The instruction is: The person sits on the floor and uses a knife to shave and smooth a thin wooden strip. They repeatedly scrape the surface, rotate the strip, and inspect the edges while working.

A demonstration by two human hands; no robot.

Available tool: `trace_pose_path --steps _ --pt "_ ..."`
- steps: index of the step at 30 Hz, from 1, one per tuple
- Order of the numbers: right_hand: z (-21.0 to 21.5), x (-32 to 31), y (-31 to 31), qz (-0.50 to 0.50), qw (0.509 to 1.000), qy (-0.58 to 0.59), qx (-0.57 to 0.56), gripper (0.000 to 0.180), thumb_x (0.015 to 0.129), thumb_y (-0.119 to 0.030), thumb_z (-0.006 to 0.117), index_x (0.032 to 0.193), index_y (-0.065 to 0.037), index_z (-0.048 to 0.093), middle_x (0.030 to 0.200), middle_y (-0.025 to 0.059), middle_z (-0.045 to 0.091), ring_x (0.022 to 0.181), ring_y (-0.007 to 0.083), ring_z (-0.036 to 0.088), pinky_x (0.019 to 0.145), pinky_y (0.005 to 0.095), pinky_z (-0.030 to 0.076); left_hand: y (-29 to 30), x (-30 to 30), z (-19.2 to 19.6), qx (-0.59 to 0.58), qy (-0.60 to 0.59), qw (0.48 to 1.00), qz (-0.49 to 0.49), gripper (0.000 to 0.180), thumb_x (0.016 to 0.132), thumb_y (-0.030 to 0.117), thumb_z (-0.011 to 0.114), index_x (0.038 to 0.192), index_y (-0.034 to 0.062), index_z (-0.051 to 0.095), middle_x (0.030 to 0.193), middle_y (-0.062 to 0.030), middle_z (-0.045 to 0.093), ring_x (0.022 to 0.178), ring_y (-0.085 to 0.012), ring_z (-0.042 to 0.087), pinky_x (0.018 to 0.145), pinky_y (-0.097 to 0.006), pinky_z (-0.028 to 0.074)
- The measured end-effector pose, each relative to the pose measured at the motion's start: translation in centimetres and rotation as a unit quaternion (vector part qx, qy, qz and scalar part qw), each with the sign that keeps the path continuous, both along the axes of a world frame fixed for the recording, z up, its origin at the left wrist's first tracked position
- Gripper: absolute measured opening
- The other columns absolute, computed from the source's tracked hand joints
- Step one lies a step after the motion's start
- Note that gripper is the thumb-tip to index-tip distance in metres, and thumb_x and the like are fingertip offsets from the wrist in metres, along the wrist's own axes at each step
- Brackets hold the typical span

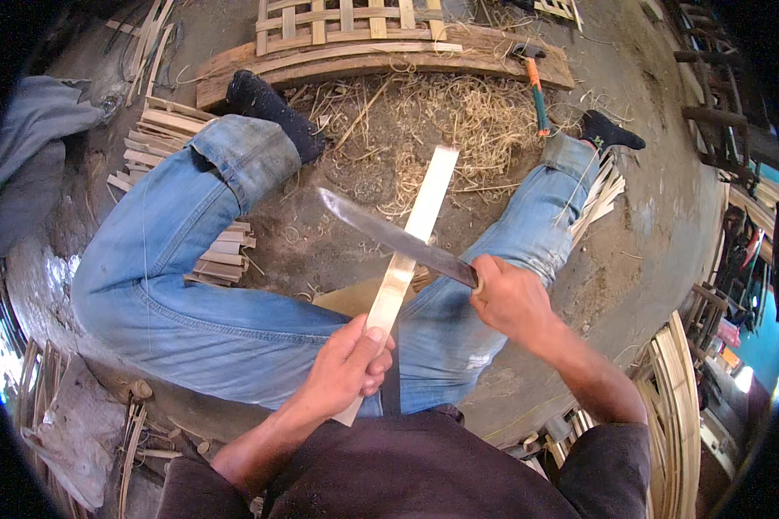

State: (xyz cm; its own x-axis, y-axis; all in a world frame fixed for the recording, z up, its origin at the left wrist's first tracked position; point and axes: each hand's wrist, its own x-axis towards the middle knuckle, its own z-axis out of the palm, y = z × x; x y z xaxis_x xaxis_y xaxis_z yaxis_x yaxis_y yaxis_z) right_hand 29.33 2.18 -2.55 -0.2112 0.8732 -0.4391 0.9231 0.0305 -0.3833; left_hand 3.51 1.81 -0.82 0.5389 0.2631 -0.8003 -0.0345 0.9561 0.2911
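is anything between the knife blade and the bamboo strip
Nothing visible. The knife blade in the right hand lies straight across the bamboo strip, which the left hand grips lower down, away from the blade.

Pale cream bamboo strip (409, 253); grey steel knife blade (389, 235) across it. Faded blue jeans (190, 285) beneath. Beyond: orange-green hammer handle (538, 95), straw-yellow shavings (441, 112).

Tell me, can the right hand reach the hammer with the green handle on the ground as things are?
Probably not at once: the right hand grips the knife, and the hammer lies beyond the shavings, past the right foot.
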Motion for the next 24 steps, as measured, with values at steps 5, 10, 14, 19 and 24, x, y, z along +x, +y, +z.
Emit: trace_pose_path --steps 5,10,14,19,24 --pt "0.6 -0.7 -0.4 0.037 0.999 -0.021 0.025 0.016 0.076 -0.010 0.059 0.088 -0.004 0.051 0.074 0.0176 0.060 0.063 0.0366 0.063 0.055 0.0450 0.051 -0.3 0.4 0.2 -0.025 -0.015 1.000 0.004 0.022 0.101 0.025 0.037 0.095 0.0053 0.044 0.066 0.0015 0.038 0.052 -0.0058 0.035 0.045 -0.022 0.031" --pt "-0.5 -1.1 -0.3 0.019 0.999 -0.028 0.035 0.013 0.076 -0.007 0.057 0.089 -0.005 0.054 0.074 0.0174 0.061 0.064 0.0349 0.063 0.057 0.0447 0.051 -0.1 0.6 -0.3 -0.022 -0.014 1.000 0.001 0.023 0.101 0.026 0.037 0.096 0.0052 0.044 0.067 0.0016 0.038 0.052 -0.0055 0.035 0.045 -0.021 0.030" --pt "-1.8 2.7 1.9 -0.042 0.989 -0.125 0.069 0.012 0.076 -0.007 0.057 0.087 -0.005 0.055 0.073 0.0197 0.062 0.064 0.0366 0.062 0.057 0.0453 0.050 -0.2 0.2 0.3 -0.019 -0.027 0.999 0.008 0.022 0.101 0.027 0.039 0.095 0.0055 0.044 0.066 0.0019 0.037 0.049 -0.0047 0.033 0.044 -0.021 0.031" --pt "-0.5 2.3 0.6 0.044 0.994 -0.063 0.078 0.012 0.080 -0.011 0.053 0.089 -0.003 0.051 0.073 0.0175 0.062 0.063 0.0359 0.063 0.056 0.0441 0.051 -0.5 0.7 0.2 -0.024 -0.043 0.999 0.003 0.023 0.101 0.026 0.037 0.096 0.0049 0.044 0.068 0.0011 0.039 0.052 -0.0057 0.035 0.045 -0.022 0.031" --pt "-3.2 7.2 4.6 -0.123 0.979 -0.098 0.126 0.015 0.076 -0.006 0.056 0.090 -0.003 0.051 0.074 0.0185 0.062 0.067 0.0391 0.061 0.058 0.0450 0.049 -0.2 0.5 0.0 0.057 -0.040 0.995 -0.066 0.024 0.101 0.026 0.035 0.095 0.0046 0.046 0.064 0.0013 0.040 0.053 -0.0059 0.039 0.046 -0.023 0.034"
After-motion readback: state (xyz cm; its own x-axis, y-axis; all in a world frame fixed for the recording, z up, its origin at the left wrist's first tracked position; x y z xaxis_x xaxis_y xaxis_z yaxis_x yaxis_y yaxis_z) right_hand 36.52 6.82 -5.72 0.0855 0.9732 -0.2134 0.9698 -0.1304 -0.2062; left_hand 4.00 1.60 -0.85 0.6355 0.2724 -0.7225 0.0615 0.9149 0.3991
